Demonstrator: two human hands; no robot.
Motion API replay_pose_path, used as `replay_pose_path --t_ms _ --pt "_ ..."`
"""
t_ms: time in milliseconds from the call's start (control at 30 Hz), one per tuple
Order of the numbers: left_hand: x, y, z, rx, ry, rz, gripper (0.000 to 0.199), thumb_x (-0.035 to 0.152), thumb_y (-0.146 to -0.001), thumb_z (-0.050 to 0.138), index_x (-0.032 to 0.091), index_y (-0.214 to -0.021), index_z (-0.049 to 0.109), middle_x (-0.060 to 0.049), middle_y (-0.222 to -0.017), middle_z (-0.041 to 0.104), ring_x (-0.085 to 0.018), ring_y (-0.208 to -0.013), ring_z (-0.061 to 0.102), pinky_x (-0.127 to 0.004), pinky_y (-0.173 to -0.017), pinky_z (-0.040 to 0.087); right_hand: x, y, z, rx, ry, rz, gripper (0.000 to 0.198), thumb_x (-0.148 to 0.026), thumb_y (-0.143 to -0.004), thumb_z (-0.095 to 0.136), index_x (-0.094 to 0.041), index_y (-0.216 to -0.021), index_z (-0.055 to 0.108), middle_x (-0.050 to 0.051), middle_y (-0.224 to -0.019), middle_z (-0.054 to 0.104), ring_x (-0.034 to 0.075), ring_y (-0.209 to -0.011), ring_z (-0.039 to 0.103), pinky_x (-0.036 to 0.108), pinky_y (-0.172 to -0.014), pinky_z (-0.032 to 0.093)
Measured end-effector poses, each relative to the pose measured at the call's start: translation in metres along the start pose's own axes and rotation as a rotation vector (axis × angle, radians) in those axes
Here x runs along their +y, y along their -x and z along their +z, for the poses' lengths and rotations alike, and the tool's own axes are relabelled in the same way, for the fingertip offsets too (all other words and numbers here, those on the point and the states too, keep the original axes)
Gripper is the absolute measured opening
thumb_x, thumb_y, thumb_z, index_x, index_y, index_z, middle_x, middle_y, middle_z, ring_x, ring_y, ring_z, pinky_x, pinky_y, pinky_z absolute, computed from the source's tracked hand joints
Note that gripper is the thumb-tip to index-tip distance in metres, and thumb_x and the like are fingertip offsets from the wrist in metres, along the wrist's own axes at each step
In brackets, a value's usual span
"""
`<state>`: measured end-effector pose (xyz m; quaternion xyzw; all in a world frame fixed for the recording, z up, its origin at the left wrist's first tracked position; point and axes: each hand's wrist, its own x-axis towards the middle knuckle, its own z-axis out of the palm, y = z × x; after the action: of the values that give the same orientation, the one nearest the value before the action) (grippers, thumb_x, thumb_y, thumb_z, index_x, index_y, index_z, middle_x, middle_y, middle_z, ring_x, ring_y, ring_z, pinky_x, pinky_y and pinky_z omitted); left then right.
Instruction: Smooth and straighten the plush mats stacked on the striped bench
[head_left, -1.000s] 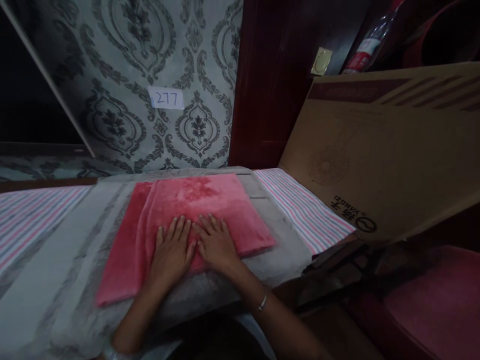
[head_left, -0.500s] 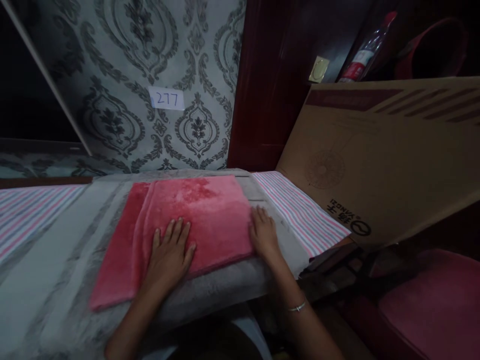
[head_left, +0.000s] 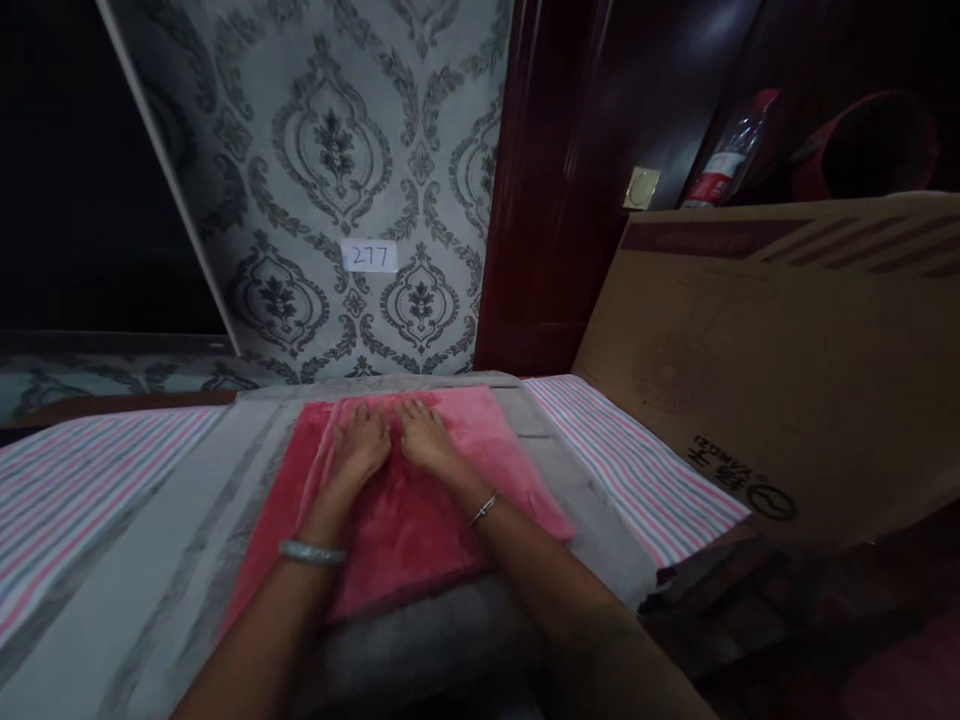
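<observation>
A folded pink plush cloth (head_left: 525,480) lies flat, with a layered fold along its left part. Both palms rest on its upper middle, side by side with a small gap. My left hand (head_left: 364,440) is open, fingers stretched toward the far edge. Just right of it, my right hand (head_left: 424,436) is open too, its fingers lying on the plush. Underneath is a grey plush cover (head_left: 165,540) with darker stripes. My forearms hide part of the pink cloth's near side.
Striped cloth (head_left: 637,460) shows on the right and far left. A large cardboard box (head_left: 705,370) stands at the right, a plastic bottle (head_left: 724,165) behind it. The patterned wall (head_left: 330,150) bears a paper reading 277 (head_left: 370,256). A dark screen (head_left: 82,200) is at the left.
Both hands have moved away from me over the pink cloth and come close together; the right hand left its right edge and crossed to the middle. The camera view has shifted.
</observation>
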<state>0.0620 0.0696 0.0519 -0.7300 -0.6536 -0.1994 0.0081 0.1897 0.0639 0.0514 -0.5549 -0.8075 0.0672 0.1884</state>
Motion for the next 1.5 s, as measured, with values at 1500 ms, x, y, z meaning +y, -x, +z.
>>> replay_pose_path --t_ms 1500 --pt "-0.010 0.003 0.032 -0.039 -0.163 -0.100 0.055 0.026 -0.094 0.028 0.013 -0.145 0.045 -0.019 -0.154 0.039 -0.032 -0.143 0.033 -0.054 -0.114 0.027 0.159 0.005 -0.041 -0.104 0.097 0.644 0.061 -0.049 -0.100 0.024 -0.019 -0.153 0.031 0.015 -0.160 0.029 0.031 -0.147 0.024 0.061 -0.113 0.020"
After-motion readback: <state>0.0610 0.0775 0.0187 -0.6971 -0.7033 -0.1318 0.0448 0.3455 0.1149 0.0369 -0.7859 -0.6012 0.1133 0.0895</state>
